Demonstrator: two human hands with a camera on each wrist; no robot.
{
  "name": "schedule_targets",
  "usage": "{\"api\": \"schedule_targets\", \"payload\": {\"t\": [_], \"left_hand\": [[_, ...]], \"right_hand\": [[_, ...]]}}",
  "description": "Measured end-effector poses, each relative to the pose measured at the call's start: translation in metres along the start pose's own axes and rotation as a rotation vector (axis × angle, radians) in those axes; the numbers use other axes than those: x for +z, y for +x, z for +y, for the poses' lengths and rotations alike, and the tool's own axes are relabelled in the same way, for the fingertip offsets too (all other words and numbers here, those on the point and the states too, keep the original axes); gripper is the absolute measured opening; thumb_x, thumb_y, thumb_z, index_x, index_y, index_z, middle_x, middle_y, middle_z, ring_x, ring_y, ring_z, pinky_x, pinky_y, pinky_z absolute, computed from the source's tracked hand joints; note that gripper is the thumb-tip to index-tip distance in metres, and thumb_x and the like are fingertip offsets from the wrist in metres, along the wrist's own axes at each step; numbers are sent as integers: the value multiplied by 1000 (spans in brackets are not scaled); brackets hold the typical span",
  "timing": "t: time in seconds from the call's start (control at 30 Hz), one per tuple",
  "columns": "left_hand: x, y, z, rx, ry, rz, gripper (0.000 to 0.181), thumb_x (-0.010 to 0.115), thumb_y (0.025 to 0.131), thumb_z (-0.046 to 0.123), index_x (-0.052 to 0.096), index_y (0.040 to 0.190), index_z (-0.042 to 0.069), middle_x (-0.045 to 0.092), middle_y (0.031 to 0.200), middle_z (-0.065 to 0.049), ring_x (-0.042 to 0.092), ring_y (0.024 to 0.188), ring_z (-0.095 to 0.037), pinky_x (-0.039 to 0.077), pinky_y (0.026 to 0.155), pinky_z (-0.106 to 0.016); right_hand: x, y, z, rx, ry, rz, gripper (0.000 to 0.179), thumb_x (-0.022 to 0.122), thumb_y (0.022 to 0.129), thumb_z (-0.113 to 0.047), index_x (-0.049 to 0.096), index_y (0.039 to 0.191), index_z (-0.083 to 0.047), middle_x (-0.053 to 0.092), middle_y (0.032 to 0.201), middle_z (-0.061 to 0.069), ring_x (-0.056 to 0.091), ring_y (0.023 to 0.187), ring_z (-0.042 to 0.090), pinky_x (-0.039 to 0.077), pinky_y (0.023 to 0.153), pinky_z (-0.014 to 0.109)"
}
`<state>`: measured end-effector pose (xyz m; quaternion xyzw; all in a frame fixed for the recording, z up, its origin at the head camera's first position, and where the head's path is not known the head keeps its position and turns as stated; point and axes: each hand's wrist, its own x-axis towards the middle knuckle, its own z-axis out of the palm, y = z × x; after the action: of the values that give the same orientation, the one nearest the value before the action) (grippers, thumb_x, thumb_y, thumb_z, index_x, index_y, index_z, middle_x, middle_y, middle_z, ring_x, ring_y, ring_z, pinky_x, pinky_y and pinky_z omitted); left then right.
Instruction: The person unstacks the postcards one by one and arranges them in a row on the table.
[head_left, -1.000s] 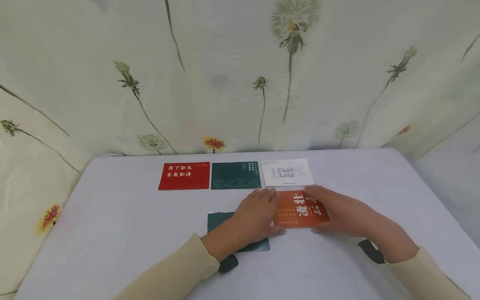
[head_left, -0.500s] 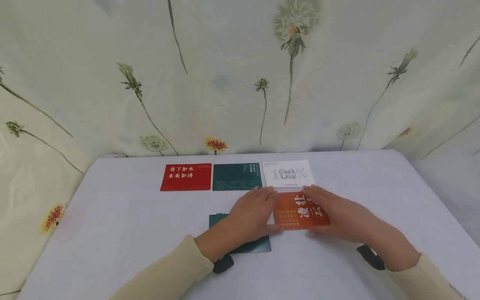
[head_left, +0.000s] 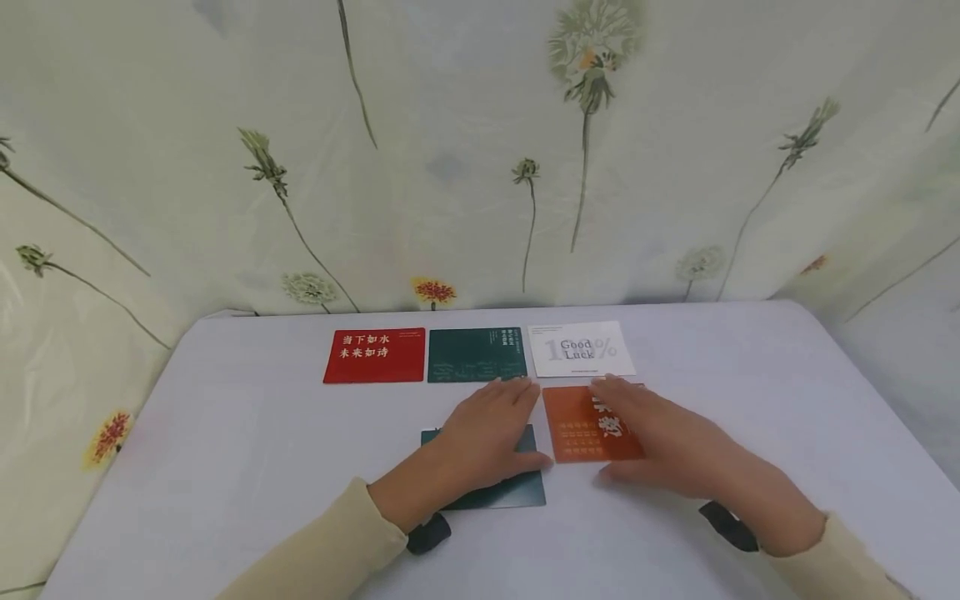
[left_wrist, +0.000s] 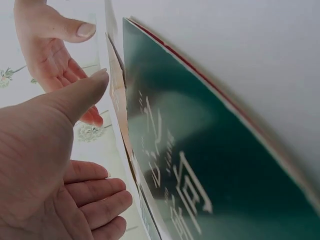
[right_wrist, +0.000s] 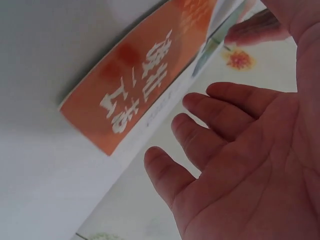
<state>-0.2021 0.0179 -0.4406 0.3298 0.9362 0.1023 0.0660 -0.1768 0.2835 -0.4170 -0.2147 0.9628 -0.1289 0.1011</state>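
Observation:
An orange postcard (head_left: 573, 429) with white characters lies flat on the table, just in front of the white "Good Luck" postcard (head_left: 581, 350). My right hand (head_left: 671, 437) hovers over its right part, fingers extended and thumb apart. In the right wrist view a gap separates those fingers (right_wrist: 165, 170) from the orange card. To the left, my left hand (head_left: 483, 437) is held over a dark green postcard (head_left: 510, 496) and partly hides it. A red edge shows beneath this green card in the left wrist view, so more than one card lies there. Neither hand holds anything.
Left of the white card, a dark green postcard (head_left: 476, 357) and a red postcard (head_left: 375, 358) complete the back row. White cloth covers the table (head_left: 247, 467). Behind it hangs a flower-printed curtain (head_left: 450, 208). Dark bands (head_left: 429, 533) are on both wrists.
My left hand has drawn left, off the orange card's edge. My right hand has come away from its right edge and shifted left above it. The cards look unmoved.

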Motion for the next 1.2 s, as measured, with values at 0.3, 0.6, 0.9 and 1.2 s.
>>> {"api": "schedule_targets", "payload": {"t": [0.3,0.6,0.9,1.2], "left_hand": [[-1,-12,-7,9,-15,17,93,79,87,58,43,160,11,47,161,-5,44,148,-23,33,122,-40],[0,-22,-12,-4,-39,28,93,80,86,58,44,159,12,49,159,-5,46,146,-23,35,121,-41],[1,-29,-15,-11,-43,29,91,79,87,58,45,158,12,50,158,-6,46,146,-22,34,121,-41],[1,-36,-15,-9,-38,39,89,80,87,58,48,157,12,52,157,-5,48,145,-22,36,120,-41]], "right_hand": [[6,0,-14,-28,-16,-17,99,87,80,-56,43,161,-19,45,162,6,49,141,34,52,103,59],[10,4,-23,-59,-19,-17,99,86,81,-57,41,162,-21,43,163,3,46,144,33,50,105,58],[12,10,-32,-117,-10,-8,100,86,82,-55,37,164,-25,42,164,0,46,145,31,51,105,56],[12,12,-44,-114,-14,-31,100,87,80,-57,42,162,-20,46,161,2,49,142,31,50,107,54]]}}
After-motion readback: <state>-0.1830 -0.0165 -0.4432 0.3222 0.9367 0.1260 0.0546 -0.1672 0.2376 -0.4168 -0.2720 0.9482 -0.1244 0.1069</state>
